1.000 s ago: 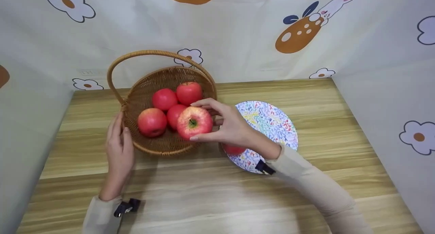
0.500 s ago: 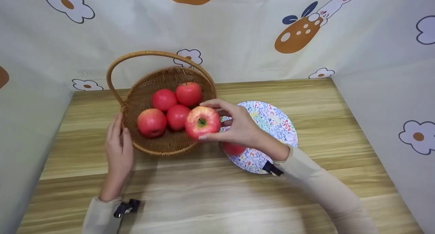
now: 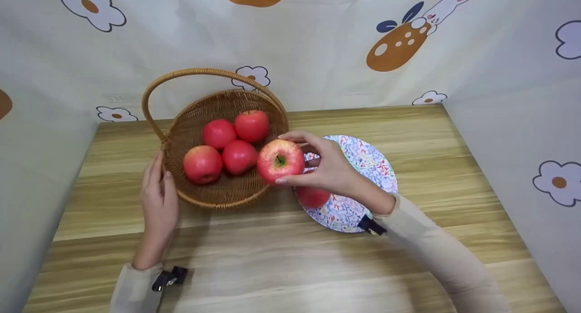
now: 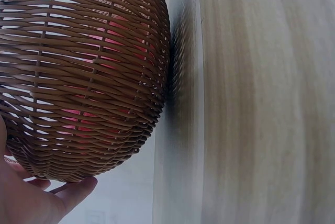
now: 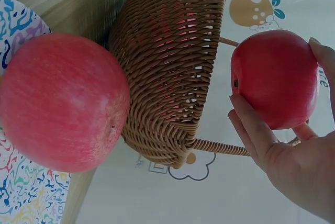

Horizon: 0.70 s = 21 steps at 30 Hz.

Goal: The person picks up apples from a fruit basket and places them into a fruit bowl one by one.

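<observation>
My right hand [image 3: 333,167] grips a red apple [image 3: 280,161] between thumb and fingers, raised over the right rim of a wicker basket [image 3: 218,206]. In the right wrist view that apple [image 5: 276,79] is clear of the basket wall [image 5: 167,62]. Several red apples [image 3: 203,164] lie inside the basket. Another apple [image 3: 313,195] rests on the left part of a patterned round plate [image 3: 376,167], partly under the right hand. My left hand [image 3: 160,204] rests with nearly straight fingers against the basket's left side; in the left wrist view its fingers touch the weave [image 4: 84,77].
The basket's arched handle [image 3: 199,71] rises above its far side. Wood-grain table [image 3: 254,258] extends in front of the basket and right of the plate. Printed cloth walls [image 3: 317,54] stand behind and at both sides.
The right hand has carried the gripped apple rightward, from above the basket's inside to its right rim, uncovering more of one apple within. The left hand stays at the basket.
</observation>
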{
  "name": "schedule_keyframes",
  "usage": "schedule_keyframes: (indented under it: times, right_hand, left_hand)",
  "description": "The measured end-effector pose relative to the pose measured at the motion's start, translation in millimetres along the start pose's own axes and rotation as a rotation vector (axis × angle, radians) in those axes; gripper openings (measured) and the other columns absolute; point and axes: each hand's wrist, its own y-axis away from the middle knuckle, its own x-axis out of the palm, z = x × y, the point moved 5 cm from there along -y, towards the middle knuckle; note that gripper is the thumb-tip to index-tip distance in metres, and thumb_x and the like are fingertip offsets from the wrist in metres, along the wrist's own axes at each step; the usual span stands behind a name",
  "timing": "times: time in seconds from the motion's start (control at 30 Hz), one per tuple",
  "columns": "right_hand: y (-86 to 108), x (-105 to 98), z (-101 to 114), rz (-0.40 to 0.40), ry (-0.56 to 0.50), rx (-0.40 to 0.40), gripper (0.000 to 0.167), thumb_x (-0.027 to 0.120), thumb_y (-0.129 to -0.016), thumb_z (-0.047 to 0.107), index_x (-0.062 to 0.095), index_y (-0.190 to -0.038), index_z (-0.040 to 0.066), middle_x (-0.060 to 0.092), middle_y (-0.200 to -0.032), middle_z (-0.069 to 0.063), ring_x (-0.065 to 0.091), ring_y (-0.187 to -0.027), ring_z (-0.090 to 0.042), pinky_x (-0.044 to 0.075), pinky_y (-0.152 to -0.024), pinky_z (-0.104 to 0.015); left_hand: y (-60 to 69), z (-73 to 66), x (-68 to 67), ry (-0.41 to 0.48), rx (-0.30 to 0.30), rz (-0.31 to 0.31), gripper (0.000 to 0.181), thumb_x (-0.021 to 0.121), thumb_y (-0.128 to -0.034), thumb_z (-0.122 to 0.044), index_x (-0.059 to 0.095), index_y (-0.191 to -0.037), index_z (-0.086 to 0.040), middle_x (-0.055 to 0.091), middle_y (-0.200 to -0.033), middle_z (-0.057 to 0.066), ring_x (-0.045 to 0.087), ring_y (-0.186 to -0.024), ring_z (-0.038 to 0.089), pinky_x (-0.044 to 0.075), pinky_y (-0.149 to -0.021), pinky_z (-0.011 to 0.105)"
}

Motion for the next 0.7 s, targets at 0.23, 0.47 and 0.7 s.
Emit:
schedule_keyframes:
  times: [0.23,0.47,0.7]
  right_hand:
    - [2.3,-6,-5,0.009,0.015,0.019,0.071,0.094,-0.077,0.013,0.063,-0.14,0.006,0.069,-0.134,-0.007,0.071,-0.11,-0.023,0.064,-0.086,-0.036]
    - [3.1,-12,-7,0.003,0.035,0.019,0.071,0.095,-0.077,0.011,0.062,-0.14,0.004,0.068,-0.134,-0.009,0.072,-0.108,-0.025,0.065,-0.086,-0.041]
    - [3.2,-20,-11,-0.022,0.031,0.046,0.071,0.095,-0.076,0.01,0.062,-0.139,0.004,0.068,-0.132,-0.009,0.073,-0.108,-0.026,0.064,-0.09,-0.039]
  left_hand:
    - [0.4,-0.6,0.4,0.013,-0.003,0.001,0.047,0.045,-0.1065,0.0,0.048,-0.152,0.01,0.045,-0.157,0.032,0.037,-0.151,0.043,0.027,-0.127,0.033]
    - [0.3,-0.8,0.4,0.016,-0.002,0.004,0.047,0.045,-0.1065,0.001,0.047,-0.152,0.01,0.046,-0.156,0.032,0.039,-0.15,0.042,0.027,-0.124,0.024]
    - [0.2,-0.7,0.4,0.013,-0.008,0.005,0.047,0.045,-0.1067,0.0,0.048,-0.152,0.01,0.044,-0.158,0.032,0.037,-0.152,0.042,0.027,-0.127,0.035]
